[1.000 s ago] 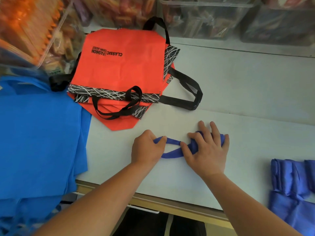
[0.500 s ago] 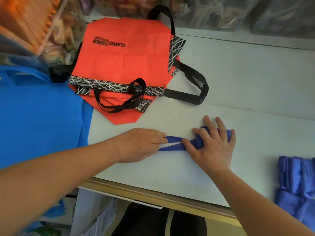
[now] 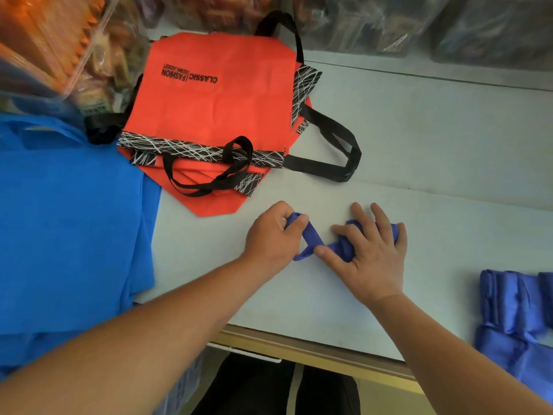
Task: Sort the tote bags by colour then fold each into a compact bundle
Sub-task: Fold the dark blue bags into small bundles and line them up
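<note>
A dark blue tote bag, rolled into a small bundle (image 3: 344,247), lies in the middle of the white table. My right hand (image 3: 371,253) presses down on the bundle with fingers spread over it, and most of the bundle is hidden under it. My left hand (image 3: 272,238) pinches the bag's blue strap (image 3: 311,238), which loops from its fingers to the bundle. A stack of red tote bags (image 3: 215,109) with black handles lies behind. A pile of bright blue bags (image 3: 68,229) lies flat at the left. Folded dark blue bundles (image 3: 511,307) sit at the right edge.
Clear plastic bins (image 3: 374,22) of packaged goods line the back of the table (image 3: 434,139). Orange packets in plastic (image 3: 45,34) stand at the far left. The table's front edge (image 3: 314,351) has a wooden trim.
My left hand has curled and lifted the strap into a loop close to the bundle, after stretching it flat to the left. My right hand stays on the bundle.
</note>
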The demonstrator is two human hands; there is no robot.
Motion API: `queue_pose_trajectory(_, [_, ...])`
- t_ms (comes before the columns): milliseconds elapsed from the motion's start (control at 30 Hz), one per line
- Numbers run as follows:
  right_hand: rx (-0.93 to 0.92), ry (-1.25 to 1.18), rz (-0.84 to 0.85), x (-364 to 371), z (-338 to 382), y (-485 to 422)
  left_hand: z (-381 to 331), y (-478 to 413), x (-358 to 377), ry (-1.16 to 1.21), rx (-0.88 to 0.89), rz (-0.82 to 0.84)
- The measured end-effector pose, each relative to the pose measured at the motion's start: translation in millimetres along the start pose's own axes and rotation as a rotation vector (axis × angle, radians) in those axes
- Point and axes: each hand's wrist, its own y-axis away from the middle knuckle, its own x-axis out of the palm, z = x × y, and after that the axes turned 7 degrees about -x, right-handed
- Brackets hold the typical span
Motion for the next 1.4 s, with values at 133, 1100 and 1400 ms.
queue_pose_trajectory(133, [0.045, 0.063, 0.011, -1, 6, -1, 8, 13, 27, 0.038, -0.143, -0.121])
queue_pose_trajectory(1100, [-0.096, -0.109, -0.020, -6, -12, 12, -11, 6, 35, -0.251, -0.164, -0.093])
queue_pose_trajectory(1400, [0.715, -0.446, 0.168, -55, -12, 11, -19, 17, 38, -0.254, -0.175, -0.155])
